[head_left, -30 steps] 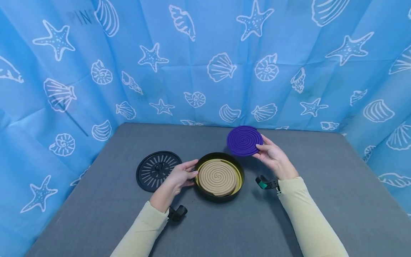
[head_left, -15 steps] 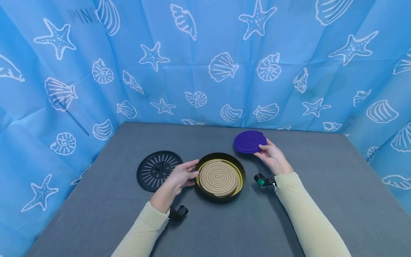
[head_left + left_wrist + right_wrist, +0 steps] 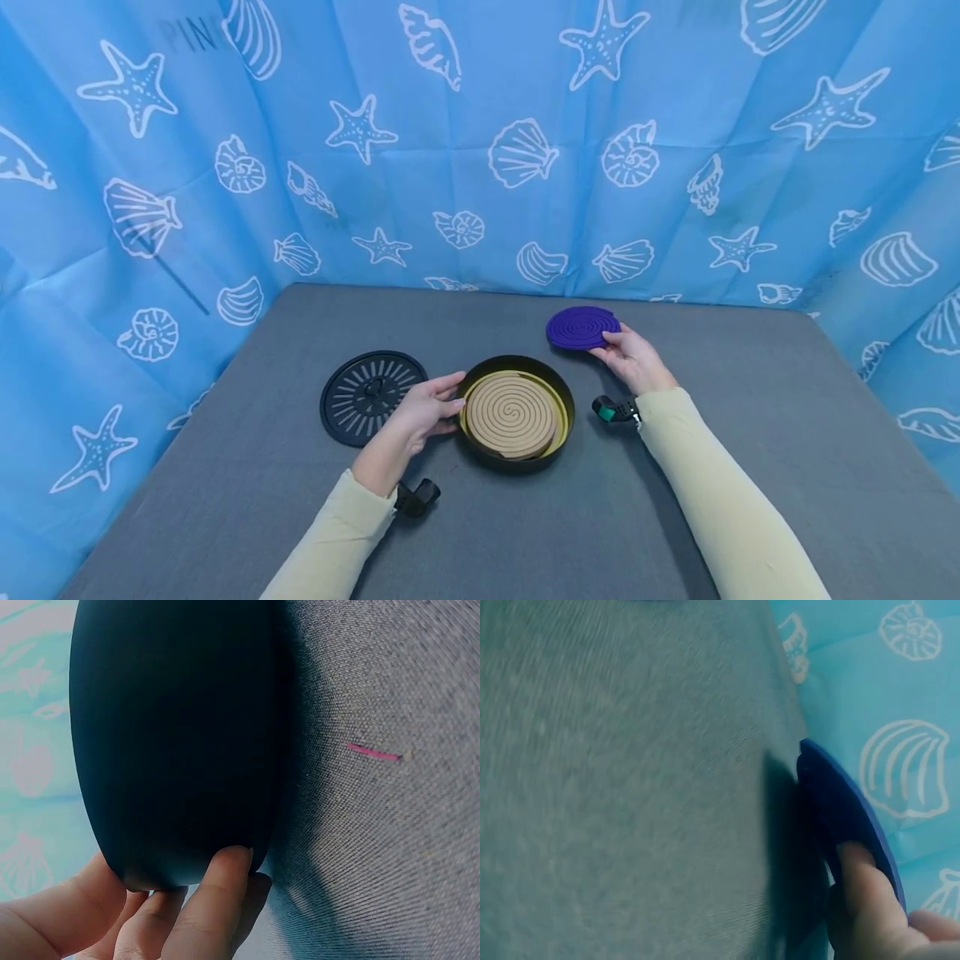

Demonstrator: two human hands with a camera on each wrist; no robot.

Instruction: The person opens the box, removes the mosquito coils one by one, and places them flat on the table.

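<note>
A round dark tin (image 3: 517,468) with a yellow inside stands at mid-table. Inside it lies a beige spiral coaster (image 3: 510,415), with yellow showing round its edge. My left hand (image 3: 416,412) grips the tin's left side; in the left wrist view the thumb and fingers (image 3: 214,900) pinch its dark wall (image 3: 172,750). Behind the tin and to its right, my right hand (image 3: 636,358) pinches a purple spiral coaster (image 3: 579,328) by its right edge. In the right wrist view that coaster (image 3: 847,810) is held at a slant just off the cloth, its shadow beside it.
A black slotted lid (image 3: 367,398) with a small knob lies left of the tin, partly behind the left hand. Grey cloth (image 3: 510,533) covers the table. A short pink thread (image 3: 373,752) lies near the tin. A blue shell-print curtain (image 3: 465,150) hangs behind.
My right hand has lowered the purple coaster toward the table behind the tin, shifting it slightly right and tilting it flatter. The left hand keeps its hold on the tin.
</note>
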